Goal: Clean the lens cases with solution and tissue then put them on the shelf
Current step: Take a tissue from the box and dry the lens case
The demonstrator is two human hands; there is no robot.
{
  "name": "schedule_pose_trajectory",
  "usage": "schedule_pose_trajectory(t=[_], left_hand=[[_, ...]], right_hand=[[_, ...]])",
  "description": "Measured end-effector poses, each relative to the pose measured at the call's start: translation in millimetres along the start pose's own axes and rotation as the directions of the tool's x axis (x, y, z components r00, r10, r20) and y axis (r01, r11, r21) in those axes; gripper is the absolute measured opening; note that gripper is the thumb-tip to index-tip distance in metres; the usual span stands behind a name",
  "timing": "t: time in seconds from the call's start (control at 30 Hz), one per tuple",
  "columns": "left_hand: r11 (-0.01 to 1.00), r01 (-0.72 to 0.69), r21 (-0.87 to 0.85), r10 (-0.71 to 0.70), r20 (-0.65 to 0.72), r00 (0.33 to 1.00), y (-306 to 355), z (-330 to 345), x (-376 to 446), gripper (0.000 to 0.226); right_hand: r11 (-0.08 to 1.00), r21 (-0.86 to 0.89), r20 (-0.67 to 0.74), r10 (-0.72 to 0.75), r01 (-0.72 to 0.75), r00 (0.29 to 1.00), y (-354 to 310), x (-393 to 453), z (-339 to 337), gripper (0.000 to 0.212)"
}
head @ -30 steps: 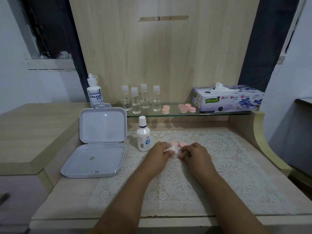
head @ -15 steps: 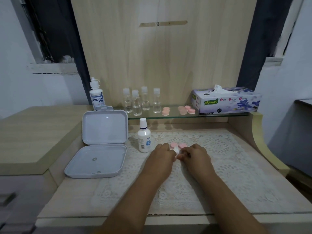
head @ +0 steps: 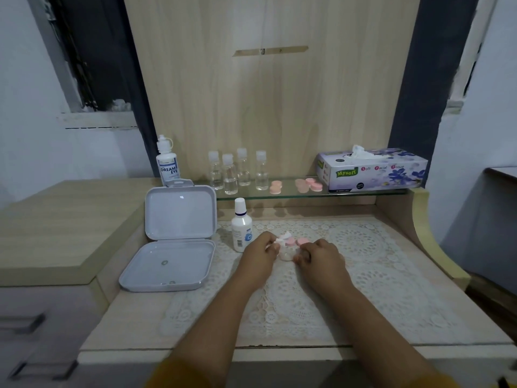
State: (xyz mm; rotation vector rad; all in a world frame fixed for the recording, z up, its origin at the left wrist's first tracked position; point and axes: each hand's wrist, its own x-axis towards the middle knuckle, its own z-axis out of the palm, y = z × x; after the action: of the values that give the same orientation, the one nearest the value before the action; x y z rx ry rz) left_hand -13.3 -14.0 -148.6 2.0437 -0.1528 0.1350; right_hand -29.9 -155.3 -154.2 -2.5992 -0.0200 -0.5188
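Two hands meet over the lace mat (head: pixel 363 264), knuckles toward you. Your left hand (head: pixel 258 254) pinches a wad of white tissue (head: pixel 284 238) between thumb and fingertips. Your right hand (head: pixel 321 259) has its fingers curled around the edge of a clear lens case (head: pixel 286 252), which sits on the mat between the two hands. Just beyond your fingertips lie two pink caps (head: pixel 296 242), side by side and touching the case area; whether they are joined to it is hard to tell.

Just left of your left hand a small white solution bottle (head: pixel 242 229) stands upright. Further left, an open grey hinged box (head: pixel 173 247) rests with its lid raised.

Beyond both hands runs a glass shelf (head: pixel 349 191). On it, from left: four clear vials (head: pixel 237 172) with white caps, a peach lens case (head: pixel 275 187), a pink lens case (head: pixel 309 184), and a tissue box (head: pixel 372 169) past your right hand. A bottle marked DREAM EYE (head: pixel 167 162) stands behind the grey box.
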Motion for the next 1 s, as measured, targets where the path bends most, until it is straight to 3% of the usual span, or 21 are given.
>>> schedule_pose_trajectory(t=[0.1, 0.27, 0.47, 0.67, 0.87, 1.0], left_hand=[[0.996, 0.019, -0.089, -0.023, -0.043, 0.999, 4.6, -0.2, -3.3, 0.01], [0.997, -0.03, -0.071, 0.029, -0.016, 0.999, 3.5, -12.8, -10.9, 0.033], [0.994, 0.039, -0.104, -0.041, -0.026, 0.999, 1.2, -24.4, -17.5, 0.019], [0.97, 0.095, -0.225, -0.093, 0.019, 0.996, 3.6, -36.1, -31.1, 0.018], [0.936, 0.127, -0.328, -0.122, 0.035, 0.992, 7.4, -51.2, -53.9, 0.012], [0.923, 0.147, -0.356, -0.146, 0.029, 0.989, 6.7, -63.5, -68.5, 0.013]], right_hand=[[1.0, -0.028, 0.058, -0.001, 0.003, 0.998, 1.1, 1.3, -2.5, 0.035], [1.0, 0.005, 0.116, 0.019, -0.02, 0.993, 1.4, 1.1, -5.8, 0.038], [0.976, 0.191, 0.135, 0.076, -0.101, 0.988, 0.4, 1.3, -15.8, 0.043], [0.965, 0.261, 0.049, 0.011, -0.023, 0.999, -14.2, -6.4, -23.1, 0.029], [0.869, 0.491, 0.242, -0.071, -0.059, 0.968, -43.3, -21.0, -17.1, 0.013], [0.834, 0.545, 0.267, -0.073, -0.087, 0.961, -56.6, -28.7, -12.8, 0.004]])
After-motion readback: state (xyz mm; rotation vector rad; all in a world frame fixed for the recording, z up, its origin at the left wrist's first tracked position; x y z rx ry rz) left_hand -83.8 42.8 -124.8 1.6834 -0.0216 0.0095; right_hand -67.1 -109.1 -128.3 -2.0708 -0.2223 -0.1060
